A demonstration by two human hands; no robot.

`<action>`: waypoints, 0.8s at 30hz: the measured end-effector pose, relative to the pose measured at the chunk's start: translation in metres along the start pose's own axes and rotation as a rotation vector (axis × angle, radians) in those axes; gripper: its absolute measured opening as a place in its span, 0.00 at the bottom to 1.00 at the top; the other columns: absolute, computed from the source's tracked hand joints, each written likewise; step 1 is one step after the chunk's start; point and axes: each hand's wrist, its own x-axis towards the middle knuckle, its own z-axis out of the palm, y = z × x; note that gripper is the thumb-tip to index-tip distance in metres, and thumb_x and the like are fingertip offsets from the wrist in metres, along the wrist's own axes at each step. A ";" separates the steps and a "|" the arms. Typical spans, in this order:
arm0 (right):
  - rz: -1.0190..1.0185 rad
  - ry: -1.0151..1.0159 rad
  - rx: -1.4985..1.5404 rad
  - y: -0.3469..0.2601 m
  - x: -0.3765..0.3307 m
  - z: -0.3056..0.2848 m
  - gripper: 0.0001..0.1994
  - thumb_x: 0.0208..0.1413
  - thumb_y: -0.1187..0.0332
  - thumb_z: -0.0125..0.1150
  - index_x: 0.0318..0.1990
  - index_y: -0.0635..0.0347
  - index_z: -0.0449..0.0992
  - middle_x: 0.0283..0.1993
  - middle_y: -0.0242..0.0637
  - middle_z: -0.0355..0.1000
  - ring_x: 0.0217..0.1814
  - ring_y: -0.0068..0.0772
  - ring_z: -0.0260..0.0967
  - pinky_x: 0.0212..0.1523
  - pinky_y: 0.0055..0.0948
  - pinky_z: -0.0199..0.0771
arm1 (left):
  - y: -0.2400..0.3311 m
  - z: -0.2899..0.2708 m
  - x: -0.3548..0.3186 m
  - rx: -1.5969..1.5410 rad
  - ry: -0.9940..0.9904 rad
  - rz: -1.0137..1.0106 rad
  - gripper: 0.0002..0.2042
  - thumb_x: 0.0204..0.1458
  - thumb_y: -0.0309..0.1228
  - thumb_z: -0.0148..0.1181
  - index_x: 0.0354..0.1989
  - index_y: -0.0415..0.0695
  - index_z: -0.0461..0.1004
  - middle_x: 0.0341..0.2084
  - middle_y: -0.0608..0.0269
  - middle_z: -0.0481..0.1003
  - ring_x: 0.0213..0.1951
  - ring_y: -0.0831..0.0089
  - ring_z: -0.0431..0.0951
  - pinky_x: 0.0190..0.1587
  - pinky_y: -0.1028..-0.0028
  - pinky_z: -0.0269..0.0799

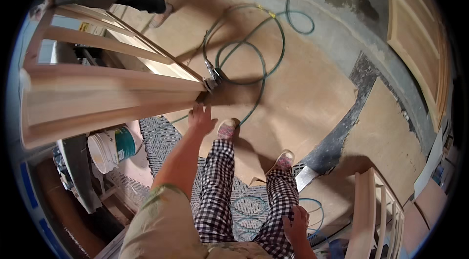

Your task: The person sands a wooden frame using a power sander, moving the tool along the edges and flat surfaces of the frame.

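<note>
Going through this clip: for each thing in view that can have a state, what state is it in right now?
left hand: open, fingers spread, at the end of the wooden frame, contact unclear
right hand: resting on the right thigh, holding nothing visible
wooden frame: raised, lying roughly level
green hose: loosely coiled on the floor
white bucket: on its side
panelled door: lying flat

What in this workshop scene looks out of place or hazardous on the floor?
A green hose lies in loose loops across the floor, running right past the person's shoes, which looks like a trip risk. The left hand reaches to the corner of the wooden frame; the right hand rests on the thigh.
</note>
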 end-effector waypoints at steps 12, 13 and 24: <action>0.366 0.021 -0.170 -0.057 -0.014 0.051 0.21 0.49 0.64 0.63 0.50 0.58 0.69 0.53 0.44 0.63 0.56 0.52 0.58 0.57 0.52 0.57 | -0.064 0.118 0.241 0.267 0.002 0.095 0.49 0.40 0.52 0.63 0.70 0.50 0.44 0.49 0.47 0.72 0.52 0.51 0.70 0.57 0.51 0.58; 0.407 -0.001 -0.194 -0.058 -0.012 0.055 0.20 0.44 0.66 0.64 0.46 0.59 0.68 0.50 0.45 0.62 0.54 0.52 0.57 0.54 0.52 0.57 | -0.072 0.130 0.247 0.269 0.048 0.101 0.48 0.41 0.50 0.63 0.70 0.51 0.43 0.47 0.47 0.73 0.51 0.51 0.71 0.57 0.52 0.59; 0.433 0.092 0.095 -0.058 -0.002 0.074 0.29 0.45 0.58 0.67 0.55 0.56 0.66 0.55 0.40 0.64 0.57 0.45 0.60 0.56 0.45 0.56 | 0.052 0.061 0.104 -0.150 -0.419 0.550 0.39 0.32 0.40 0.72 0.57 0.46 0.63 0.35 0.49 0.77 0.38 0.54 0.79 0.41 0.61 0.73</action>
